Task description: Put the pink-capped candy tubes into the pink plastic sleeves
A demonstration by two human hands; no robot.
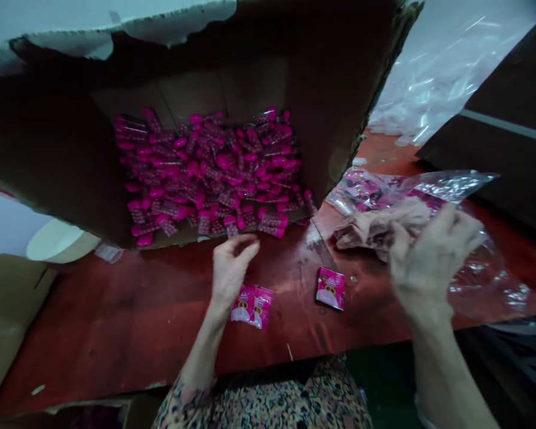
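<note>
A: Pink tubes [214,173] lie heaped in the cardboard box [62,149] tipped on its side on the red table [116,322]. The left hand [230,271] hovers at the box mouth, fingers loosely curled, holding nothing.

B: And the right hand [429,256]?

A: Closed on the clear plastic bag [477,280], beside a beige cloth [379,229]. Recommended: draw tubes from the near edge; keep the pink sachets [252,305] clear.

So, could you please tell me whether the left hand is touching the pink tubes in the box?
Apart. In the head view the left hand hovers over the red table, with a strip of bare table between its fingertips and the nearest pink tubes.
</note>
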